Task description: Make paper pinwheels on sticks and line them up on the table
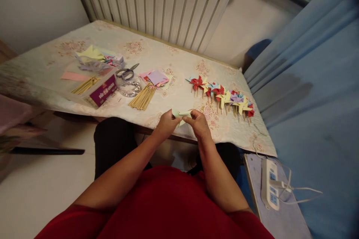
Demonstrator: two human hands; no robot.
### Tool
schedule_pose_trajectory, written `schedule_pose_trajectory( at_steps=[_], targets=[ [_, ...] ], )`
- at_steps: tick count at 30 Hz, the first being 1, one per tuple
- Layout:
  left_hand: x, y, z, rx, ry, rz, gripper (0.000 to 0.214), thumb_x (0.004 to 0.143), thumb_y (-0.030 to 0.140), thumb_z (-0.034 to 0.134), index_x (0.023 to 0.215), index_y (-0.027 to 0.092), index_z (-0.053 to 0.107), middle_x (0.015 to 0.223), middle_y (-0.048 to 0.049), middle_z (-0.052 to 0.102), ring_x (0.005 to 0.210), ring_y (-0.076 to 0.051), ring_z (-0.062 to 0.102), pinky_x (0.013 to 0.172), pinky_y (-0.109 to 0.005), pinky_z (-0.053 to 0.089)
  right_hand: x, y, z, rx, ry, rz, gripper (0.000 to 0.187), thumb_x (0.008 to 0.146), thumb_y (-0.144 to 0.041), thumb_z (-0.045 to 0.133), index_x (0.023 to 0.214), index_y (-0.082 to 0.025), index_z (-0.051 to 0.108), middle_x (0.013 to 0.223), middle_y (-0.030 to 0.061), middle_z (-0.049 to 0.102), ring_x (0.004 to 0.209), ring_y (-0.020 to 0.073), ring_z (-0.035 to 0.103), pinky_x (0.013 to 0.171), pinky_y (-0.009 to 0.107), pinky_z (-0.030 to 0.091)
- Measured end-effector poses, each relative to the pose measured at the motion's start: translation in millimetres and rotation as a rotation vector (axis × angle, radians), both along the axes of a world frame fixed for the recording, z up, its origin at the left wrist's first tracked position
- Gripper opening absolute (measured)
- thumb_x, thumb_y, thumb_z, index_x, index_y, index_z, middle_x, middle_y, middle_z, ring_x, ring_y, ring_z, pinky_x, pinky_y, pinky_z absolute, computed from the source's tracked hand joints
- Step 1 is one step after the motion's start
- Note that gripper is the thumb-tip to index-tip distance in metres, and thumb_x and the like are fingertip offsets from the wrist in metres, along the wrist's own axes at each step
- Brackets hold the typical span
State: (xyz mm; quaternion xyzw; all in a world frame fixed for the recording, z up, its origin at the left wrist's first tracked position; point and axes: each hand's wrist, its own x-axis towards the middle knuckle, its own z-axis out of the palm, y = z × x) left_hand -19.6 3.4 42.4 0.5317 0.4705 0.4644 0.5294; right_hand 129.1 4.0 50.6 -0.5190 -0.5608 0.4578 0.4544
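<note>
My left hand [167, 121] and my right hand [198, 121] pinch a pale green-yellow piece of paper [184, 113] between them, above the table's front edge. The paper is curled or folded, and my fingers hide part of it. To the left of my hands lies a bundle of thin wooden sticks [142, 97]. Behind it is a stack of coloured paper squares [157, 77], a lilac one on top. Finished paper pinwheels [219, 93] on sticks lie in a row to the right, red, yellow, lilac and blue.
A clear tub [130, 86] of small shiny pieces has scissors [127, 71] on it. Left of it stands a plastic box [103, 90] with sticks and a purple label. Yellow paper [91, 54] lies behind. A power strip [270, 183] with cables rests at right, beside a blue curtain [314, 93].
</note>
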Motion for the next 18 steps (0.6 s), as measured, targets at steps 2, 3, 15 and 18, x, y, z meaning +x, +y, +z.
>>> schedule_pose_trajectory(
  at_steps=[2,3,15,18],
  targets=[
    [0.4,0.0,-2.2,-0.041,-0.045,-0.017,0.032,0.069,0.029,0.064,0.097,0.013,0.065,0.086,-0.0042,0.069,0.08,-0.016,0.06,0.075,-0.029,0.047,0.0,-0.2,-0.7,-0.006,-0.012,0.004,0.013,0.067,-0.032,0.067,0.07,-0.021,0.061,0.066,-0.0034,0.056,0.065,0.0142,0.05,0.063,0.026,0.04],
    [0.4,-0.4,-3.0,-0.055,-0.061,-0.022,0.034,0.069,0.029,0.065,0.098,0.013,0.066,0.087,-0.0048,0.07,0.081,-0.017,0.061,0.076,-0.03,0.047,-0.3,-0.5,-0.4,-0.008,-0.012,0.011,0.013,0.068,-0.032,0.066,0.07,-0.021,0.061,0.066,-0.0035,0.056,0.065,0.0141,0.05,0.063,0.026,0.04],
    [-0.9,-2.9,-3.1,-0.081,-0.19,0.015,0.039,0.067,0.032,0.07,0.101,0.012,0.067,0.094,-0.0073,0.072,0.085,-0.018,0.064,0.08,-0.031,0.049,-6.7,-5.7,2.3,-0.037,0.037,-0.008,0.012,0.067,-0.031,0.065,0.07,-0.02,0.062,0.065,-0.0038,0.057,0.06,0.012,0.048,0.059,0.024,0.039],
    [-1.4,-2.8,-4.6,-0.11,-0.225,0.013,0.039,0.067,0.03,0.07,0.101,0.011,0.067,0.092,-0.0067,0.072,0.081,-0.017,0.064,0.078,-0.031,0.049,-7.6,-6.3,1.3,-0.065,0.068,0.003,0.014,0.067,-0.032,0.065,0.073,-0.02,0.064,0.068,-0.0028,0.06,0.061,0.0126,0.051,0.06,0.025,0.04]
  ],
)
